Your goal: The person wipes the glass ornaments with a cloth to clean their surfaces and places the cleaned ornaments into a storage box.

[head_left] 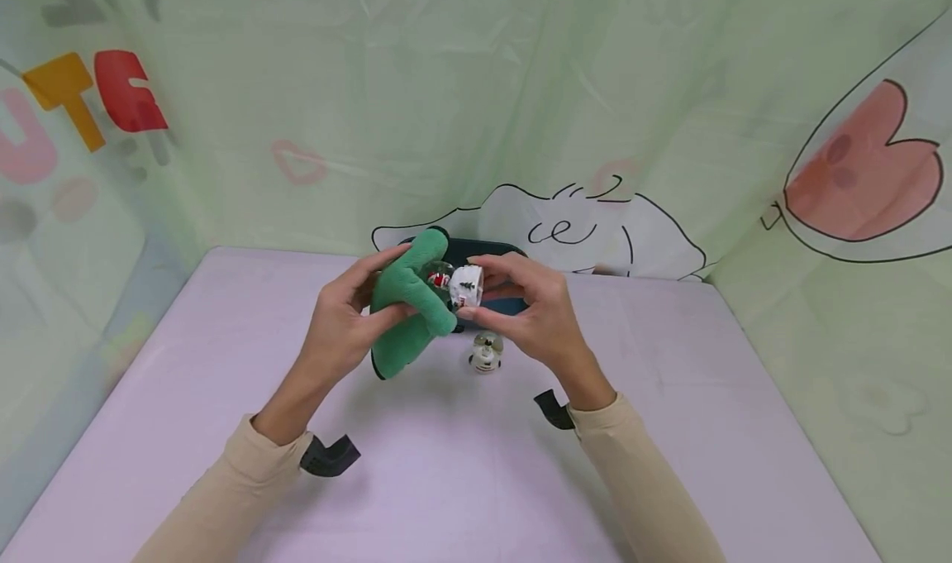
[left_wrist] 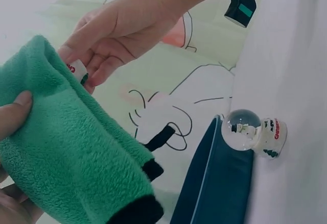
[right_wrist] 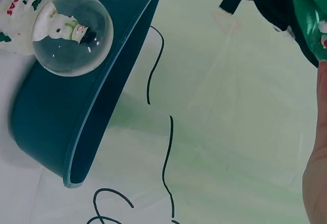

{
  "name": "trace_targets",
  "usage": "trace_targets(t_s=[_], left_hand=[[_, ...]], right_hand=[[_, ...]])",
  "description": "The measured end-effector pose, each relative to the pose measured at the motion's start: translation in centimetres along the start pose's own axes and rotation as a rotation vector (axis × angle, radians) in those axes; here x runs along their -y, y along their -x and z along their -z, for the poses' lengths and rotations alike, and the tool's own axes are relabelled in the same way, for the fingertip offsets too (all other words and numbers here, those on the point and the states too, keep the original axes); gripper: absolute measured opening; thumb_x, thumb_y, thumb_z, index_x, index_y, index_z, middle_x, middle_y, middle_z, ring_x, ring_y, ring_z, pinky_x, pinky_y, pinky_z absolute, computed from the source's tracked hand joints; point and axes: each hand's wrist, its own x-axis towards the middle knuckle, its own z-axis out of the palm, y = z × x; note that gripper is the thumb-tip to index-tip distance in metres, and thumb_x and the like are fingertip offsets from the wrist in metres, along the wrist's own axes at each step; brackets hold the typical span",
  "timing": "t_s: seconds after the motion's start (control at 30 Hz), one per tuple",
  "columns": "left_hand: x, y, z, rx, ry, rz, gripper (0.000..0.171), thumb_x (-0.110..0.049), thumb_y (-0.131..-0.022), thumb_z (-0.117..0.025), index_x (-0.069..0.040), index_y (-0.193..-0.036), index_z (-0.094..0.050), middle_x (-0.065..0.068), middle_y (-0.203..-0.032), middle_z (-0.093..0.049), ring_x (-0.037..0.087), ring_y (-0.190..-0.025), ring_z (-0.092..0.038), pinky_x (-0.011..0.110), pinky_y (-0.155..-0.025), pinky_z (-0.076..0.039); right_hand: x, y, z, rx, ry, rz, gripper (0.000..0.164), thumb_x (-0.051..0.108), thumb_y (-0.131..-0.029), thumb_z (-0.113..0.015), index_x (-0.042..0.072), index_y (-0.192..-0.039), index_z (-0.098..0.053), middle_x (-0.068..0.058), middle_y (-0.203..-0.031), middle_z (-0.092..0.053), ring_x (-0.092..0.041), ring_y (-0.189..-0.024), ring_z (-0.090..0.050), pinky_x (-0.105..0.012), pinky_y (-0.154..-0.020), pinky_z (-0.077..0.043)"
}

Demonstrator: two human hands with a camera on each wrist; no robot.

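My left hand [head_left: 335, 319] holds a green plush cloth [head_left: 402, 286] with black edging, thumb on one side of it. The cloth folds around the glass ball of a snow globe, which has a small red-and-white figure inside. My right hand [head_left: 535, 302] pinches the white printed base of this snow globe [head_left: 467, 285] between thumb and fingers. The globe is tipped on its side, its ball toward the cloth. In the left wrist view the cloth [left_wrist: 66, 132] hides most of the globe, leaving part of the base visible by the right fingers.
A second snow globe [head_left: 487, 355], with a snowman inside [right_wrist: 69, 27], stands upright on the pale lilac table [head_left: 416, 480]. Right behind it is a dark teal basin [right_wrist: 51, 106]. A pale green printed curtain [head_left: 446, 92] hangs behind the table.
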Motion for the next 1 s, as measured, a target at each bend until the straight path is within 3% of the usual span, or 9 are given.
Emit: trace_targets(t_s=[0.3, 0.43, 0.53, 0.6, 0.8, 1.0], left_hand=[[0.32, -0.15, 0.09, 0.04, 0.129, 0.044, 0.072, 0.009, -0.084, -0.077, -0.01, -0.148, -0.05, 0.007, -0.13, -0.066, 0.021, -0.113, -0.064, 0.028, -0.095, -0.054], [0.45, -0.13, -0.06, 0.05, 0.219, 0.094, 0.066, -0.013, -0.086, -0.08, -0.002, -0.144, -0.051, 0.005, -0.129, -0.065, 0.021, -0.113, -0.065, 0.028, -0.09, -0.057], [0.48, 0.0, -0.42, 0.058, 0.292, 0.147, 0.073, -0.032, -0.085, -0.079, 0.001, -0.143, -0.051, 0.007, -0.133, -0.06, 0.023, -0.117, -0.064, 0.031, -0.09, -0.058], [0.48, 0.11, -0.65, 0.062, 0.304, 0.177, 0.074, -0.035, -0.086, -0.079, 0.0, -0.145, -0.051, 0.009, -0.136, -0.057, 0.024, -0.118, -0.063, 0.032, -0.091, -0.058], [0.45, 0.22, -0.78, 0.102, 0.254, 0.19, 0.061, -0.014, -0.092, -0.076, -0.007, -0.147, -0.051, 0.013, -0.135, -0.059, 0.025, -0.113, -0.066, 0.033, -0.09, -0.059], [0.4, -0.26, -0.57, 0.165, 0.264, 0.145, 0.069, 0.001, -0.089, -0.075, -0.011, -0.151, -0.048, 0.013, -0.135, -0.06, 0.026, -0.114, -0.066, 0.036, -0.094, -0.057]], right_hand=[[-0.12, 0.2, -0.11, 0.068, -0.108, -0.022, 0.061, -0.012, -0.068, -0.088, -0.002, -0.125, -0.067, -0.01, -0.106, -0.071, -0.021, -0.093, -0.07, -0.034, -0.078, -0.062], [-0.04, 0.08, -0.26, 0.066, -0.164, -0.016, 0.063, -0.015, -0.068, -0.087, -0.006, -0.126, -0.065, -0.013, -0.11, -0.069, -0.024, -0.097, -0.069, -0.037, -0.081, -0.061], [0.02, -0.05, -0.34, 0.061, -0.188, -0.002, 0.063, -0.015, -0.069, -0.086, -0.007, -0.127, -0.063, -0.016, -0.113, -0.068, -0.025, -0.099, -0.069, -0.038, -0.083, -0.061], [0.02, -0.1, -0.37, 0.055, -0.198, 0.007, 0.062, -0.015, -0.069, -0.085, -0.008, -0.127, -0.063, -0.018, -0.114, -0.067, -0.026, -0.101, -0.068, -0.039, -0.084, -0.061], [0.01, -0.05, -0.62, 0.025, -0.18, 0.032, 0.063, -0.02, -0.069, -0.083, -0.009, -0.127, -0.063, -0.02, -0.115, -0.066, -0.026, -0.103, -0.069, -0.038, -0.086, -0.06], [0.08, 0.01, -0.76, -0.013, -0.144, 0.015, 0.062, -0.022, -0.069, -0.082, -0.009, -0.127, -0.063, -0.02, -0.113, -0.067, -0.023, -0.102, -0.069, -0.036, -0.084, -0.061]])
